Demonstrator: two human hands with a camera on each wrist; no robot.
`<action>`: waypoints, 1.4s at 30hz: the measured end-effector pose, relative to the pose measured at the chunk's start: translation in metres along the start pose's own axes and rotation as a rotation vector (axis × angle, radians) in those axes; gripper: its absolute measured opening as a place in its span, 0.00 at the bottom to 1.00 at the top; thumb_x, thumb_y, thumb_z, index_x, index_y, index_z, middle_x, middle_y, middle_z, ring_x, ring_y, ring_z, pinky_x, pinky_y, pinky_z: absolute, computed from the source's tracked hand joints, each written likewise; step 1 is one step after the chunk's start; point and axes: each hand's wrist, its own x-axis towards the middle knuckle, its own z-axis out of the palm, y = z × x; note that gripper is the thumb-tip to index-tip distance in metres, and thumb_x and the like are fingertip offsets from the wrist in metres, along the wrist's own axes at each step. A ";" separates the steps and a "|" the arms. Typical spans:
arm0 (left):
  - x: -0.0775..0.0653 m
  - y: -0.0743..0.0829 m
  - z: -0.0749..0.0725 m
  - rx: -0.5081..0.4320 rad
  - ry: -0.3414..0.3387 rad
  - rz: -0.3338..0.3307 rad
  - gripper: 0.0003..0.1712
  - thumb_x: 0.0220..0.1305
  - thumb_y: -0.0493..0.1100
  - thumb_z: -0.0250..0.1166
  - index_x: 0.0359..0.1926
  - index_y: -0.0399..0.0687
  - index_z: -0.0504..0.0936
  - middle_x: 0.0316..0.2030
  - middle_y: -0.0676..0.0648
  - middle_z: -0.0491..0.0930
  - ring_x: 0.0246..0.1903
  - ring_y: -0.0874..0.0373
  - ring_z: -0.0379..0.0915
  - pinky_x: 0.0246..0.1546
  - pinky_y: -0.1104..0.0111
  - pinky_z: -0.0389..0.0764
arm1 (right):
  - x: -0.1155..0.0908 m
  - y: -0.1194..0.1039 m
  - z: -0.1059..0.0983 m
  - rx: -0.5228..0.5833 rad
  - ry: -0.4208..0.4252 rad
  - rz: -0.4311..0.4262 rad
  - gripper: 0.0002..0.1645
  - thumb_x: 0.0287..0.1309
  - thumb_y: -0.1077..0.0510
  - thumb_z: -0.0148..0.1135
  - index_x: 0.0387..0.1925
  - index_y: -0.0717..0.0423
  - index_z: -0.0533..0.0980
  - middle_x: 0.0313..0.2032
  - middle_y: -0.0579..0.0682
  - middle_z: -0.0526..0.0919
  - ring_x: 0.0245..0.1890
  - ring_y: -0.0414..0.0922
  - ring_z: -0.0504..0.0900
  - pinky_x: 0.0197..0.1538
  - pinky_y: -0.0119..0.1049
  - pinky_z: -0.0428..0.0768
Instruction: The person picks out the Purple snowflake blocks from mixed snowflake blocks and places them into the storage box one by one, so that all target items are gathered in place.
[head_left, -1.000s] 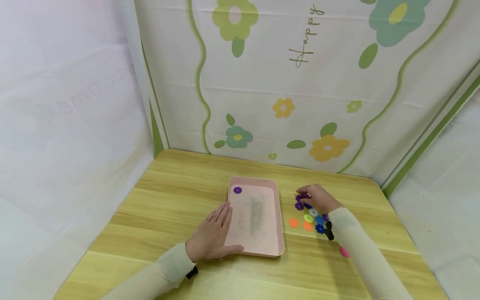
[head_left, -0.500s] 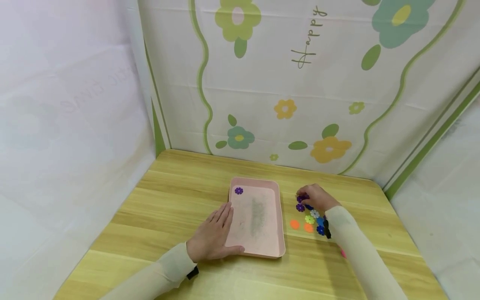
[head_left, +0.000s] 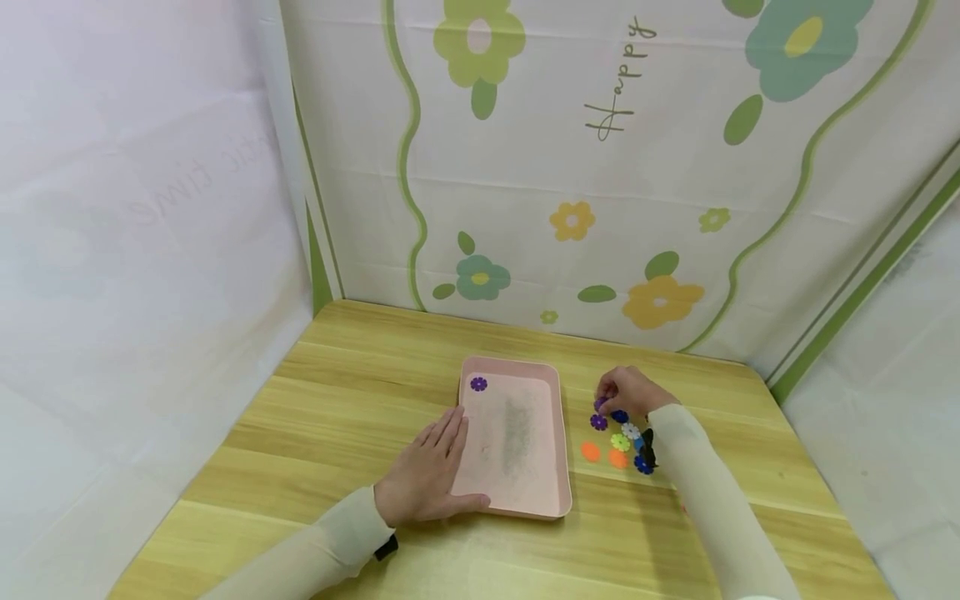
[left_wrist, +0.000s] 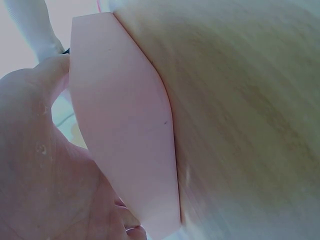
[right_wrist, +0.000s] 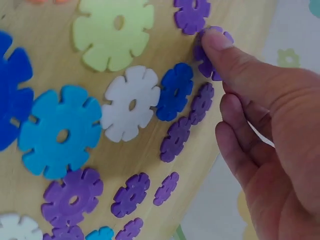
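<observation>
My left hand (head_left: 429, 471) rests with straight fingers on the left rim of the pink tray (head_left: 561, 450), its thumb along the near edge. One purple snowflake disc (head_left: 478, 384) lies in the tray's far left corner. Right of the tray, my right hand (head_left: 632, 393) pinches another purple snowflake disc (right_wrist: 202, 59) between thumb and fingers; the thumb hides part of it. Below this hand lie loose discs: yellow-green (right_wrist: 97, 37), white (right_wrist: 120, 110), dark blue (right_wrist: 167, 102), light blue (right_wrist: 42, 135) and several purple ones (right_wrist: 87, 192).
Two orange discs (head_left: 591, 451) lie between the tray and the other discs. A pink piece (head_left: 683, 507) is mostly hidden by the right sleeve. The wooden table (head_left: 360, 358) meets a flower-printed cloth (head_left: 525, 183) at the back.
My right hand has closed its fingertips on a purple disc among the pile and drawn it up slightly. The left hand stays on the tray. The head view has shifted a little.
</observation>
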 end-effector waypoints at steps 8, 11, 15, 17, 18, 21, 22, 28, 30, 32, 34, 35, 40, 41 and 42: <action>0.000 0.000 -0.002 -0.013 0.018 0.010 0.66 0.68 0.81 0.53 0.80 0.28 0.56 0.82 0.29 0.52 0.82 0.36 0.52 0.79 0.47 0.65 | -0.010 0.000 -0.012 0.032 0.041 -0.035 0.07 0.72 0.60 0.66 0.38 0.56 0.88 0.36 0.50 0.90 0.34 0.47 0.85 0.40 0.38 0.84; 0.000 0.000 -0.003 -0.010 0.016 0.008 0.66 0.68 0.81 0.53 0.80 0.29 0.55 0.82 0.29 0.52 0.82 0.37 0.51 0.79 0.48 0.65 | -0.015 -0.005 -0.016 0.090 0.029 -0.011 0.09 0.74 0.59 0.64 0.40 0.57 0.88 0.38 0.52 0.91 0.35 0.45 0.85 0.40 0.37 0.84; -0.001 -0.001 -0.001 -0.013 0.017 0.010 0.66 0.68 0.81 0.53 0.80 0.28 0.55 0.82 0.29 0.52 0.82 0.36 0.51 0.79 0.47 0.65 | -0.020 -0.015 -0.021 0.221 -0.023 0.039 0.12 0.76 0.58 0.62 0.44 0.58 0.89 0.39 0.58 0.91 0.30 0.41 0.79 0.36 0.36 0.81; -0.001 -0.002 -0.001 -0.016 0.018 0.013 0.66 0.68 0.81 0.53 0.80 0.27 0.55 0.82 0.28 0.51 0.82 0.36 0.51 0.79 0.46 0.65 | -0.022 -0.022 -0.025 0.285 -0.054 0.057 0.13 0.76 0.57 0.62 0.46 0.60 0.89 0.37 0.60 0.91 0.26 0.41 0.75 0.32 0.36 0.78; -0.002 -0.002 -0.001 -0.018 0.019 0.013 0.66 0.68 0.81 0.53 0.80 0.27 0.55 0.82 0.28 0.51 0.82 0.36 0.51 0.79 0.46 0.65 | -0.023 -0.026 -0.026 0.314 -0.068 0.067 0.14 0.76 0.57 0.61 0.46 0.60 0.89 0.36 0.59 0.90 0.25 0.41 0.74 0.30 0.35 0.77; -0.002 -0.002 -0.002 -0.020 0.016 0.010 0.67 0.68 0.82 0.52 0.80 0.27 0.55 0.82 0.28 0.51 0.82 0.36 0.51 0.79 0.46 0.65 | -0.022 -0.038 -0.028 0.364 -0.102 0.088 0.15 0.77 0.55 0.60 0.46 0.60 0.89 0.29 0.55 0.87 0.21 0.40 0.68 0.27 0.32 0.70; -0.002 -0.002 -0.002 -0.023 0.014 0.008 0.67 0.68 0.82 0.52 0.80 0.28 0.55 0.82 0.28 0.51 0.82 0.36 0.51 0.79 0.46 0.65 | -0.021 -0.043 -0.028 0.375 -0.101 0.089 0.15 0.77 0.55 0.61 0.46 0.59 0.89 0.29 0.54 0.87 0.22 0.39 0.71 0.27 0.32 0.71; -0.002 -0.002 0.000 -0.032 0.021 0.006 0.67 0.67 0.82 0.52 0.80 0.28 0.56 0.82 0.29 0.52 0.82 0.36 0.51 0.79 0.46 0.65 | -0.012 -0.072 -0.019 0.438 -0.079 0.105 0.13 0.74 0.56 0.64 0.46 0.58 0.90 0.37 0.58 0.91 0.30 0.42 0.85 0.41 0.39 0.89; -0.002 -0.002 0.002 -0.027 0.028 0.009 0.67 0.67 0.82 0.51 0.80 0.28 0.56 0.82 0.29 0.52 0.82 0.36 0.51 0.79 0.46 0.64 | -0.008 -0.082 -0.014 0.456 -0.071 0.097 0.12 0.74 0.57 0.65 0.46 0.59 0.89 0.41 0.62 0.92 0.35 0.45 0.89 0.49 0.46 0.91; -0.002 -0.002 0.004 -0.020 0.030 0.010 0.67 0.67 0.83 0.50 0.81 0.29 0.55 0.82 0.29 0.51 0.82 0.36 0.51 0.79 0.46 0.64 | -0.003 -0.093 -0.010 0.461 -0.068 0.084 0.12 0.73 0.57 0.65 0.46 0.59 0.90 0.42 0.63 0.92 0.38 0.48 0.91 0.52 0.49 0.90; -0.002 -0.001 0.003 -0.014 0.025 0.009 0.68 0.67 0.84 0.49 0.81 0.29 0.55 0.82 0.29 0.51 0.82 0.37 0.51 0.79 0.46 0.64 | 0.002 -0.104 -0.005 0.471 -0.068 0.073 0.11 0.73 0.57 0.66 0.45 0.59 0.90 0.43 0.64 0.92 0.39 0.51 0.91 0.52 0.49 0.90; -0.002 -0.001 0.002 -0.011 0.018 0.006 0.68 0.67 0.84 0.48 0.81 0.29 0.54 0.83 0.30 0.50 0.83 0.37 0.50 0.80 0.47 0.64 | 0.004 -0.109 -0.003 0.472 -0.070 0.068 0.11 0.73 0.57 0.66 0.45 0.59 0.90 0.43 0.64 0.92 0.39 0.52 0.91 0.51 0.49 0.91; -0.001 0.000 -0.001 -0.010 -0.012 -0.004 0.68 0.67 0.84 0.50 0.81 0.30 0.54 0.83 0.30 0.50 0.83 0.37 0.50 0.80 0.48 0.64 | 0.021 -0.134 0.010 0.477 -0.067 0.037 0.11 0.72 0.59 0.66 0.44 0.60 0.90 0.41 0.62 0.92 0.38 0.52 0.91 0.47 0.47 0.91; -0.001 0.000 -0.002 -0.012 -0.016 -0.004 0.67 0.67 0.83 0.50 0.81 0.30 0.54 0.83 0.30 0.50 0.83 0.37 0.50 0.80 0.48 0.64 | 0.024 -0.139 0.012 0.471 -0.065 0.034 0.11 0.72 0.59 0.66 0.44 0.60 0.90 0.40 0.61 0.93 0.38 0.53 0.91 0.48 0.47 0.91; -0.001 0.001 -0.002 -0.013 -0.018 -0.003 0.67 0.67 0.83 0.50 0.81 0.30 0.54 0.83 0.30 0.50 0.83 0.37 0.50 0.80 0.49 0.64 | 0.027 -0.143 0.015 0.469 -0.064 0.031 0.10 0.72 0.59 0.66 0.44 0.60 0.90 0.40 0.61 0.93 0.38 0.53 0.92 0.48 0.48 0.91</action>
